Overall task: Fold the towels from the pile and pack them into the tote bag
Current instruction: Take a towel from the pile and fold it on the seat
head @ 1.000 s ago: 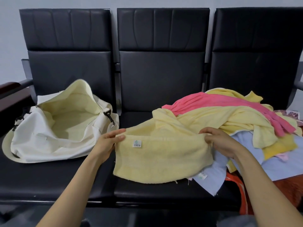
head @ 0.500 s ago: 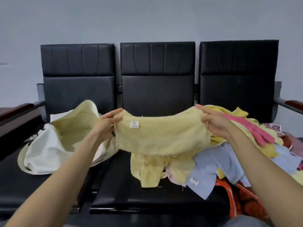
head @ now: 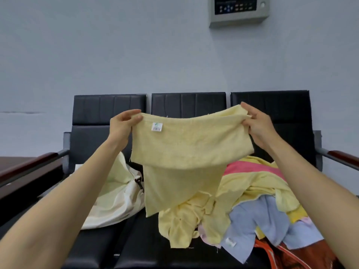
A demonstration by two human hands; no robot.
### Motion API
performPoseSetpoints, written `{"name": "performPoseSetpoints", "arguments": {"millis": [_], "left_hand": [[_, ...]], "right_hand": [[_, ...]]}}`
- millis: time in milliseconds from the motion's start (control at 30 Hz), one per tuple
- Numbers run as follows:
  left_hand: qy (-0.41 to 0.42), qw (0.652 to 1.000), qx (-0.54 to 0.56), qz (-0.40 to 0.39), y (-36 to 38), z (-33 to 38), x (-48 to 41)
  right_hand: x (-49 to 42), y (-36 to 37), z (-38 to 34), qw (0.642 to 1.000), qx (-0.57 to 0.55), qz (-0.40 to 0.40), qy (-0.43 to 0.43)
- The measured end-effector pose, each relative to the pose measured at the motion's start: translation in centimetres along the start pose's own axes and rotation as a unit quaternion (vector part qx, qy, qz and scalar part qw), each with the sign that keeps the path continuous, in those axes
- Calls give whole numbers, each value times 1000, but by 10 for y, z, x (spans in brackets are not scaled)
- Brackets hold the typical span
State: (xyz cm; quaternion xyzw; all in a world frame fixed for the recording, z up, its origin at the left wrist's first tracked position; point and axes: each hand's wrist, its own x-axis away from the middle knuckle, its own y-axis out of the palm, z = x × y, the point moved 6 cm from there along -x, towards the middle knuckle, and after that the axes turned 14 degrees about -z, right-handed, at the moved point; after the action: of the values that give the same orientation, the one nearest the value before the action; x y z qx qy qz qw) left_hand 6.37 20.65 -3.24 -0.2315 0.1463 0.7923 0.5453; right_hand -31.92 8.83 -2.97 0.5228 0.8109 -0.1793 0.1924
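Head view, single frame.

- We record the pale yellow towel held up in the air, in front of the middle seat of the black three-seat bench. It is spread wide between both hands.
- Left hand: thumb and fingers pinch the towel's upper left corner.
- Right hand: fingers curl over and grip the upper right corner. The top edge sags slightly between the two grips.
- A small white barcode label sits near the upper left corner, facing us.
- The towel hangs in two layers. The front layer ends in a straight lower edge, and a second layer drops below it to a corner. We cannot tell whether that corner touches anything beneath it.
- The cream tote bag lies on the left seat with its pale lining showing. It is partly hidden by the left forearm and the hanging towel. A black clip shows at its rim.
- The pile covers the right seat and spills onto the middle one. It holds more yellow cloth, a pink towel and a light blue towel with its own tag.
- A red-brown wooden armrest is at the bench's right end.
- A grey control panel is mounted high on the wall.
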Motion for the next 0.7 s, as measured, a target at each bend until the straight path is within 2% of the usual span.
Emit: {"name": "performPoseSetpoints", "arguments": {"millis": [133,267,433,567,700], "left_hand": [[30,999,5,10,-1,21,-7],[31,999,8,-13,2,35,-24],[-17,997,60,-55,10,32,-35],[-58,983,175,-8,5,27,-37],[-161,965,194,-79,13,14,-33]], "right_hand": [[-5,-4,-17,1000,22,1,-20],[-15,-9,-26,999,-1,0,-37],[-25,-11,-24,998,-63,8,-7],[-28,-15,-20,991,-123,50,3],[-26,-11,-18,991,-113,52,40]]}}
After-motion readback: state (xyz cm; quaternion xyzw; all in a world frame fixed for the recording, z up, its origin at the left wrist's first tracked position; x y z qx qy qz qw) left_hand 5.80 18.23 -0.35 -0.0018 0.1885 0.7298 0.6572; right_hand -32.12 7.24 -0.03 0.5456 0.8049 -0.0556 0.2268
